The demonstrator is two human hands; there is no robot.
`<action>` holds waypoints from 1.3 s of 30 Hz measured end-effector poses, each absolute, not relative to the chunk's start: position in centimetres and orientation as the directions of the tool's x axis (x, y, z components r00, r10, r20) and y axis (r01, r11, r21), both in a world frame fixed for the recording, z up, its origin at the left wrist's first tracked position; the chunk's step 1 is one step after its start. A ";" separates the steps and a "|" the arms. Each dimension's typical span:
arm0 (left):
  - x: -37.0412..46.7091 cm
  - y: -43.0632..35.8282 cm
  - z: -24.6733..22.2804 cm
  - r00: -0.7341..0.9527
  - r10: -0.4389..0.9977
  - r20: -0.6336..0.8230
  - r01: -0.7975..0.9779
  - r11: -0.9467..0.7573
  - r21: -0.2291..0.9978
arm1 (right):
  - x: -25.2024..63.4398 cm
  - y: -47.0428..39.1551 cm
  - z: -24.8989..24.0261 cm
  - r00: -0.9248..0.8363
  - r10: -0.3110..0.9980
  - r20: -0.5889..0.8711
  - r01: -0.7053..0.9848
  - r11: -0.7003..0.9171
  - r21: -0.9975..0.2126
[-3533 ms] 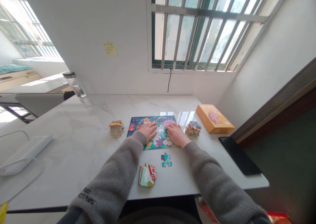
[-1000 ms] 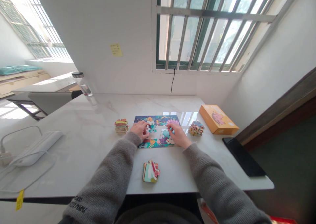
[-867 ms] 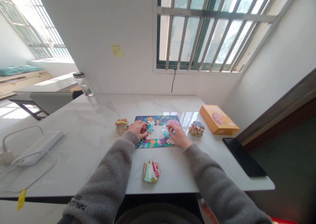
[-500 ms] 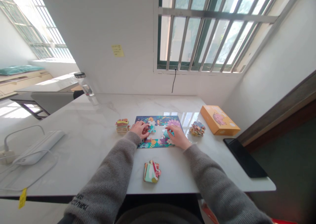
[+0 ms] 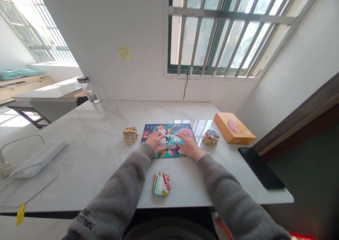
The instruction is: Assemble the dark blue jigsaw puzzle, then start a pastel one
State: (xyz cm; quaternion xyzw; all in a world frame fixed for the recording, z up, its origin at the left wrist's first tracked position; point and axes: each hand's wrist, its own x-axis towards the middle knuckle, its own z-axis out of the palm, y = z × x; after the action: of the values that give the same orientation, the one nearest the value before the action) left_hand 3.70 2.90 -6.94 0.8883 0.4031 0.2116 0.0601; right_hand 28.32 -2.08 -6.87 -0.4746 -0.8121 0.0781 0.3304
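Observation:
A colourful jigsaw puzzle lies flat on the white table, with a pale gap in its middle. My left hand is over its left half, thumb and fingertips closed at the left edge of a teal puzzle piece in that gap. From the other side, my right hand curls its thumb and fingers around the right side of the teal area. My fingers partly hide the edges there, so how the pieces fit cannot be made out.
Stacked puzzle pieces stand left, right and in front of the puzzle. An orange box and a black phone-like slab lie to the right. At left are a white power strip with cables and a clear bottle.
My left hand has moved right, bringing the teal piece from the left of the gap to its middle, close to my right hand. My right hand has stayed nearly in place.

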 end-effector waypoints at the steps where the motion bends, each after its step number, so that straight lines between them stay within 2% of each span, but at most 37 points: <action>1: 3.7 2.9 -7.0 0.587 0.739 0.331 0.687 -0.671 0.280 | 28.1 -2.1 -6.9 -0.358 0.816 0.454 0.704 0.555 -0.442; 8: 3.8 2.9 -7.0 0.591 0.731 0.341 0.669 -0.680 0.299 | 27.9 -2.2 -6.6 -0.402 0.805 0.437 0.663 0.585 -0.468; 15: 3.9 3.1 -7.1 0.590 0.732 0.341 0.672 -0.680 0.294 | 29.0 -1.7 -7.3 -0.290 0.833 0.470 0.738 0.508 -0.445; 20: 4.1 3.1 -6.9 0.589 0.735 0.336 0.674 -0.676 0.297 | 29.6 -1.4 -7.5 -0.280 0.825 0.491 0.765 0.501 -0.405; 25: 4.8 3.2 -6.4 0.581 0.763 0.284 0.698 -0.646 0.308 | 29.8 -1.3 -7.3 -0.217 0.819 0.531 0.782 0.472 -0.408; 33: 7.1 5.0 -5.5 0.567 0.776 0.278 0.745 -0.626 0.228 | 30.1 -0.9 -8.1 -0.231 0.838 0.495 0.810 0.448 -0.379; 39: 8.5 5.8 -6.5 0.575 0.770 0.276 0.734 -0.635 0.242 | 30.1 -1.0 -8.1 -0.233 0.888 0.397 0.861 0.378 -0.340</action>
State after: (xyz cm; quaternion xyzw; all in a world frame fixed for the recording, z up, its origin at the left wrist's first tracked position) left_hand 8.54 5.83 -6.53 0.8861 0.4242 0.1800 0.0503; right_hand 30.09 -1.05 -8.08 -0.5570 -0.7849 0.0248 0.2703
